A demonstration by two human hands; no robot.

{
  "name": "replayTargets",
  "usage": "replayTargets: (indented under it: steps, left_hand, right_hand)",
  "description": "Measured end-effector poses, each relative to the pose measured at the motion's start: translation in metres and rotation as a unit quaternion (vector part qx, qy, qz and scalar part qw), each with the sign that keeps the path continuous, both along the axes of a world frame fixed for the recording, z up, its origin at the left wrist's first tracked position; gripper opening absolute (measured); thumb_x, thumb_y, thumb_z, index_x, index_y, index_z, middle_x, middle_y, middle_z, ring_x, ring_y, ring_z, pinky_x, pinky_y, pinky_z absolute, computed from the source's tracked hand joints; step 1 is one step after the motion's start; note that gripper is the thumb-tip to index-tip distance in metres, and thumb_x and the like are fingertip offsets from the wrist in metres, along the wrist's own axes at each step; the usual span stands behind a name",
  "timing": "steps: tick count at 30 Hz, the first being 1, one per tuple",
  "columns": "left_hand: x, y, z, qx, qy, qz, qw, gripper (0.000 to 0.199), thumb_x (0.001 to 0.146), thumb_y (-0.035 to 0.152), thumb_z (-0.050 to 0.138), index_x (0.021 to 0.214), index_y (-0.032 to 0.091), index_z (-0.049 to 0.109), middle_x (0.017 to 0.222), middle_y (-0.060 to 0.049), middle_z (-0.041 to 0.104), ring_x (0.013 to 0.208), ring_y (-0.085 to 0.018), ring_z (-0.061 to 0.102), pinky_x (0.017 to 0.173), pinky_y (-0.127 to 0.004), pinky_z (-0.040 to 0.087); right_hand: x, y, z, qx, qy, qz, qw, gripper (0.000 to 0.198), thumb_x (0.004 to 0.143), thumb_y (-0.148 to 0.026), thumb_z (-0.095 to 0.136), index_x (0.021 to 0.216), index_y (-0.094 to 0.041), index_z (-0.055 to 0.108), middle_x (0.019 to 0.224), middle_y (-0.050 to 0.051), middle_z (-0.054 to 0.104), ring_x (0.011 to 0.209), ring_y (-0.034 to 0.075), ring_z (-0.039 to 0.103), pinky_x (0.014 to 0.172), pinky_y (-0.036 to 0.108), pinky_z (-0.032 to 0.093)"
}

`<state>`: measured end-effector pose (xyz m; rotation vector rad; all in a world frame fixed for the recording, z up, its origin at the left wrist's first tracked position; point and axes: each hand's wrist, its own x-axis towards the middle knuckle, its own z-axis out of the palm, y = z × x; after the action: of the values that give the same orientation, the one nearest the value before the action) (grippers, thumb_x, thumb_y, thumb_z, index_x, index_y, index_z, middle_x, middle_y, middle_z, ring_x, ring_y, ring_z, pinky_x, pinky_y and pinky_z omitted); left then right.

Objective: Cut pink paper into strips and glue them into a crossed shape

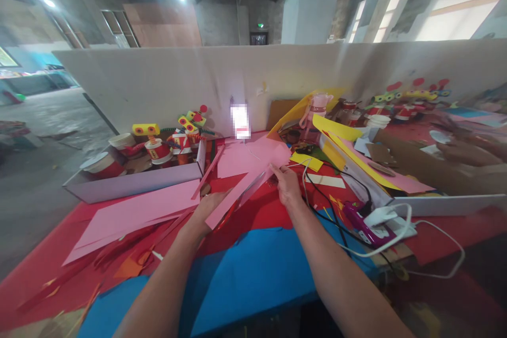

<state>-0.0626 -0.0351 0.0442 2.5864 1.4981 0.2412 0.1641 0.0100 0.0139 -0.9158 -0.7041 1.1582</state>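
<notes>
My left hand (213, 206) is closed low at the left, its fingers largely hidden behind a long pink paper strip (233, 194). An orange-red curved edge and a greyish blade shape beside the strip look like scissors (249, 188) in that hand, partly covered by the paper. With thumb and fingers, my right hand (287, 182) pinches the strip's upper end. Behind the hands lies a larger pink sheet (237, 161). More pink sheets (130, 216) rest to the left of my left hand.
A white box (138, 185) with paper-cup figures stands left. Right are another open box (447, 205), cables, and a purple power strip (368, 224). A bright phone-like screen (240, 121) leans against the white partition (170, 79). Blue paper (253, 280) covers the near edge. Another person's arm (459, 142) shows far right.
</notes>
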Motion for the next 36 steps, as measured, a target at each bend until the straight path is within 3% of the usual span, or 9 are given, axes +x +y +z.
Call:
replayTargets:
  steps: [13, 20, 29, 36]
  left_hand:
    - [-0.002, 0.006, -0.003, 0.011, 0.027, 0.008, 1.0, 0.02, 0.086, 0.026, 0.047, 0.091, 0.018, 0.066, 0.069, -0.008, 0.067, 0.077, -0.024, 0.064, 0.069, -0.03, 0.044]
    - [-0.003, 0.007, -0.005, 0.014, 0.008, 0.01, 1.0, 0.031, 0.086, 0.027, 0.048, 0.11, 0.019, 0.066, 0.069, -0.008, 0.066, 0.076, -0.025, 0.063, 0.065, -0.029, 0.045]
    - [0.002, 0.003, 0.004, -0.007, 0.04, 0.014, 0.999, 0.025, 0.087, 0.021, 0.043, 0.098, 0.018, 0.065, 0.071, -0.009, 0.066, 0.077, -0.026, 0.062, 0.069, -0.032, 0.043]
    - [0.001, 0.002, 0.001, 0.009, 0.048, 0.005, 0.999, 0.028, 0.085, 0.017, 0.043, 0.103, 0.019, 0.063, 0.076, -0.008, 0.068, 0.075, -0.024, 0.062, 0.069, -0.031, 0.044]
  right_hand:
    - [-0.002, -0.001, 0.002, 0.007, 0.009, 0.008, 1.0, 0.041, 0.053, -0.051, 0.082, 0.063, -0.019, 0.059, 0.049, -0.006, 0.055, 0.045, 0.01, 0.05, 0.049, 0.024, 0.045]
    - [-0.002, 0.0, 0.001, 0.006, 0.003, 0.004, 1.0, 0.043, 0.052, -0.054, 0.082, 0.061, -0.02, 0.057, 0.048, -0.006, 0.054, 0.045, 0.01, 0.051, 0.049, 0.024, 0.045]
    - [-0.001, 0.001, -0.002, 0.003, 0.004, 0.001, 1.0, 0.043, 0.054, -0.054, 0.081, 0.059, -0.021, 0.054, 0.047, -0.008, 0.05, 0.046, 0.011, 0.051, 0.05, 0.025, 0.047]
    - [-0.005, -0.003, 0.002, 0.004, 0.001, 0.018, 1.0, 0.044, 0.052, -0.057, 0.08, 0.06, -0.02, 0.058, 0.05, -0.005, 0.057, 0.046, 0.012, 0.052, 0.05, 0.026, 0.046]
